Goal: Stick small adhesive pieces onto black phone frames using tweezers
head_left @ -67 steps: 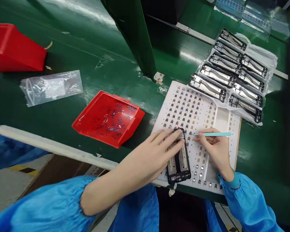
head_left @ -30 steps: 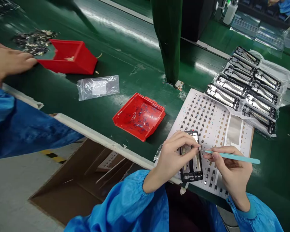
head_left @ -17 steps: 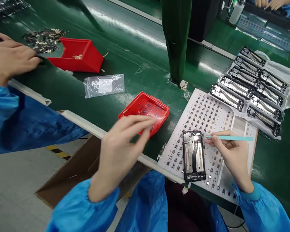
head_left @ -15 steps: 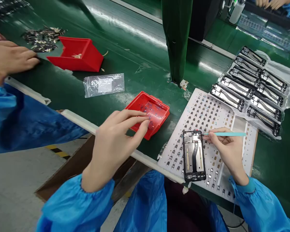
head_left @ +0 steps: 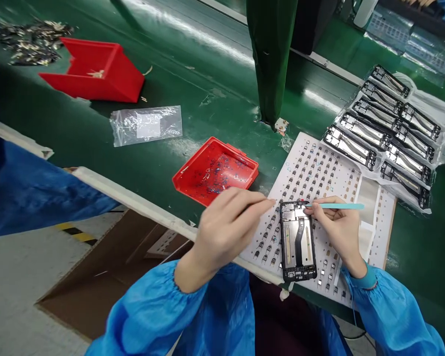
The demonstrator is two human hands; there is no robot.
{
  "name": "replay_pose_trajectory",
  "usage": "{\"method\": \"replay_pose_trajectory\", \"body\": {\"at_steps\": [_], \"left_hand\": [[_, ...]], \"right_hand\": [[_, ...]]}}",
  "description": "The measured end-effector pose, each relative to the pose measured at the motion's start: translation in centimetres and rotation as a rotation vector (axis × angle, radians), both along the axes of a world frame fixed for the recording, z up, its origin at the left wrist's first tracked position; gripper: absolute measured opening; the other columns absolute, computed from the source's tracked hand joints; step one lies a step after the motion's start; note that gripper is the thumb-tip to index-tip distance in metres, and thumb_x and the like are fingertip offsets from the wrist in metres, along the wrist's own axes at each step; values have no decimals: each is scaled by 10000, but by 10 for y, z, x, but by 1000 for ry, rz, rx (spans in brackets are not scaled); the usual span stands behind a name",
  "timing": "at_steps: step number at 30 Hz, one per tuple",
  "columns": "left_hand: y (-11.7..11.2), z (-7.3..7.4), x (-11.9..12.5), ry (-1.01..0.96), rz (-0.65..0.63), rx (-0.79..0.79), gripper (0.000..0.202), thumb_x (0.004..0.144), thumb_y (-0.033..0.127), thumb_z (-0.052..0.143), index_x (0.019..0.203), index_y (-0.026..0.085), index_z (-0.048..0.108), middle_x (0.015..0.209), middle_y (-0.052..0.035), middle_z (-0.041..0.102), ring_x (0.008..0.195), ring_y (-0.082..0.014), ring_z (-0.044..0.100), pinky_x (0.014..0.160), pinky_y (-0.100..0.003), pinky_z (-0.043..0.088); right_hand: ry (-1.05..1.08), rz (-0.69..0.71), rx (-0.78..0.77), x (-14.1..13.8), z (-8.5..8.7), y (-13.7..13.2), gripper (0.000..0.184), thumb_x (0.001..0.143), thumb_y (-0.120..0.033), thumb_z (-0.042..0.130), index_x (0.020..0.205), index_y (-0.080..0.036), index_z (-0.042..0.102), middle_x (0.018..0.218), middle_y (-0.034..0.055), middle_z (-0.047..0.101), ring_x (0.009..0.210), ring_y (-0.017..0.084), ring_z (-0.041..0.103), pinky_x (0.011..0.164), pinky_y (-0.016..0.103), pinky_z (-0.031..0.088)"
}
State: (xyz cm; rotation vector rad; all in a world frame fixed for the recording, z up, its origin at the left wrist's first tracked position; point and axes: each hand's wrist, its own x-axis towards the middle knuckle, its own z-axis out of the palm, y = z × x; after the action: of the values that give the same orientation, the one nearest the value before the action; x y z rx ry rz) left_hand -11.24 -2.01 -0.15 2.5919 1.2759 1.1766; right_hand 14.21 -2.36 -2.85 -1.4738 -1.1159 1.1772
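A black phone frame (head_left: 298,242) with a silvery metal back lies on a white sheet (head_left: 282,190) dotted with rows of small metal parts. My right hand (head_left: 339,230) grips teal tweezers (head_left: 341,206), whose tip is over the upper part of the phone frame. To the left of it, my left hand (head_left: 230,230) hovers above the sheet's left edge, thumb and fingers pinched together. Anything between those fingertips is too small to make out. Behind my left hand stands a shallow red bin (head_left: 222,170) holding scattered tiny blue bits.
Several more phone frames (head_left: 350,147) rest in a clear plastic tray at the right. A clear plastic bag (head_left: 148,126), another red bin (head_left: 96,69) and a pile of small dark parts (head_left: 29,42) lie leftward. A green-covered post (head_left: 270,59) rises behind the sheet.
My left hand has moved right, from the red bin towards the phone frame, and its fingers have closed. The tweezers have shifted slightly left. Another person's hand has left the view.
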Motion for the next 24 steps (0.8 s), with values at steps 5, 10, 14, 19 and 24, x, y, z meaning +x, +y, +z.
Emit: {"method": "replay_pose_trajectory", "body": {"at_steps": [5, 10, 14, 19, 24], "left_hand": [[-2, -22, 27, 91, -136, -138, 270, 1063, 33, 473, 1217, 100, 684, 1089, -110, 747, 969, -239, 661, 856, -390, 618], [-3, -33, 39, 188, -134, -213, 336, 1061, 45, 452, 1331, 61, 653, 1149, -138, 720, 1030, -261, 645, 890, -398, 627], [-3, -37, 44, 308, -131, -174, 368, 1051, 61, 479, 1382, 31, 635, 1142, -157, 708, 1022, -290, 640, 888, -431, 622], [-1, -37, 47, 446, -127, -104, 359, 1063, 83, 482, 1382, 14, 633, 1139, -159, 708, 1004, -295, 647, 877, -428, 616], [1, -29, 44, 508, -142, -151, 414, 1036, 46, 466, 1419, 37, 622, 1104, -143, 707, 950, -278, 645, 852, -426, 612]], "right_hand": [[-80, 40, 7, 1, -1, 0, 193, 901, -394, 867, 947, -221, 794, 860, 62, 845, 843, 268, 868, 749, 358, 751], [-65, 42, 8, 2, -5, 0, 206, 906, -402, 864, 953, -218, 784, 854, 59, 846, 827, 262, 867, 732, 346, 750], [-62, 58, 12, 2, -7, 0, 197, 913, -401, 862, 958, -225, 785, 855, 53, 842, 835, 261, 869, 733, 340, 749], [-92, 0, 86, 14, 9, -7, 161, 939, -365, 854, 979, -223, 790, 906, 55, 836, 832, 256, 869, 760, 349, 757], [-250, -140, 206, 51, 32, -28, 137, 939, -327, 866, 978, -205, 818, 878, 66, 831, 824, 278, 869, 762, 368, 764]]}}
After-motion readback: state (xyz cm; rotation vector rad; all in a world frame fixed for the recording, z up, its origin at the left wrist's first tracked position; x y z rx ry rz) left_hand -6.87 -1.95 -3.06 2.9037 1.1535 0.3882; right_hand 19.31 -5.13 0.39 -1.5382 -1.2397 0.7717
